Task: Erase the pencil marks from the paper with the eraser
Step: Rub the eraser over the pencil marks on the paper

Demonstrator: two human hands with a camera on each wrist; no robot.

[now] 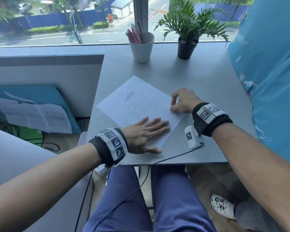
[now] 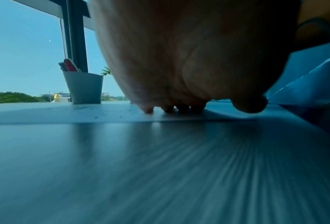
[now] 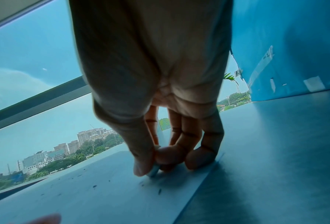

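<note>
A white sheet of paper (image 1: 141,104) lies turned at an angle on the grey table (image 1: 199,81). Pencil scribbles (image 1: 129,95) cover its far left part, and dark eraser crumbs (image 3: 94,186) are scattered over it. My left hand (image 1: 146,131) lies flat with spread fingers (image 2: 149,109) on the paper's near corner. My right hand (image 1: 179,102) is at the paper's right edge and pinches a small pale eraser (image 3: 153,171) between thumb and fingers, its tip on the paper. In the head view the eraser is mostly hidden by the fingers.
A white cup (image 1: 141,47) with pens and a potted plant (image 1: 187,42) stand at the table's far edge by the window. A blue wrapped panel (image 1: 266,64) rises along the right side. A white sensor block (image 1: 192,136) with a cable sits under my right wrist.
</note>
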